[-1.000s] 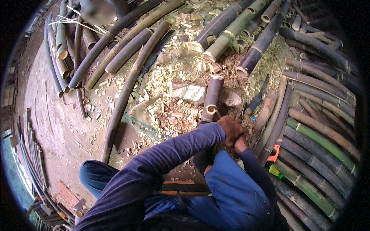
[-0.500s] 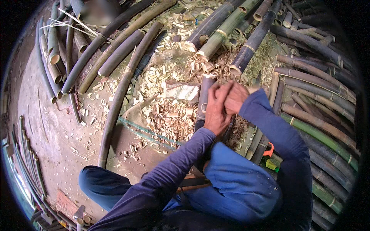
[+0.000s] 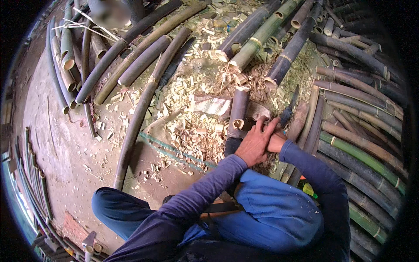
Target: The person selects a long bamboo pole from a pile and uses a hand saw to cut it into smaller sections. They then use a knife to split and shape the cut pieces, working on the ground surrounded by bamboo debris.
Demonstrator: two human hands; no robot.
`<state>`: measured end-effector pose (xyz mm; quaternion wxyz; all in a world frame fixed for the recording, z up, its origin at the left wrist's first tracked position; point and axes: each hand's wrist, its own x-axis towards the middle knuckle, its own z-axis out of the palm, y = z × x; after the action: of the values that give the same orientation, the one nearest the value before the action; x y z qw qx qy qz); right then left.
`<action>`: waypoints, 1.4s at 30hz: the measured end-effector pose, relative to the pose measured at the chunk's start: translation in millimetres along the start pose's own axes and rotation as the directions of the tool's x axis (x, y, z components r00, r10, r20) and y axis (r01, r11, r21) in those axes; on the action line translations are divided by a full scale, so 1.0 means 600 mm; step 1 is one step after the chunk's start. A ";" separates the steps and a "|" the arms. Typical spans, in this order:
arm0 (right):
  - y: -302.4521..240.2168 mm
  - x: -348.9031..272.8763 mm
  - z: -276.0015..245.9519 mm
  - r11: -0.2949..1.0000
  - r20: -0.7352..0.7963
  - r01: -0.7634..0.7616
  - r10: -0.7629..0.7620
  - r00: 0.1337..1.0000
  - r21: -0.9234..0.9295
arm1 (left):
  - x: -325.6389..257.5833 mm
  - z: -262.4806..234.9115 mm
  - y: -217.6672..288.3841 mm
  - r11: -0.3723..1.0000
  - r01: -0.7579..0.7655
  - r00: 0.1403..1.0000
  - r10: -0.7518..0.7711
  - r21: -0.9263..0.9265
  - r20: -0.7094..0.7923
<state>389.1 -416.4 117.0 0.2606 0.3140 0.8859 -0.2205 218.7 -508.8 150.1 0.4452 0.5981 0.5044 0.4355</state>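
My left hand [image 3: 254, 142] lies across my right hand [image 3: 276, 142], its fingers bent over it. The right hand's fingers are mostly hidden beneath, and I cannot see anything held between the two. Close by on the left, a dark bamboo section [image 3: 240, 105] with a cut-off branch hole points away from me. Its near end meets something black beside my left wrist. Just beyond the right hand lies a tool with a dark blue wrapped handle [image 3: 286, 117] and a narrow dark blade.
Pale chips [image 3: 196, 131] cover the ground left of the bamboo section. A long bamboo pole [image 3: 142, 105] lies farther left. More poles [image 3: 286, 59] point toward me from the far side. Stacked bamboo [image 3: 362, 135] fills the right, near a yellow-green object [image 3: 309, 190].
Both hands have come nearer to me and slightly right, off the side of the bamboo section, still together. The tool's blade and wrapped handle now show. The whole view has shifted a little.
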 end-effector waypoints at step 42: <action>-0.143 0.031 -0.018 -0.067 0.418 -0.413 0.116 0.901 0.908 | -0.215 -0.001 -0.006 0.677 0.735 0.678 -0.735 0.051 -0.011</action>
<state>315.7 -462.6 133.3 0.0917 0.5457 0.3537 -0.7541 203.2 -636.3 137.6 0.5698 0.3587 0.7106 0.2042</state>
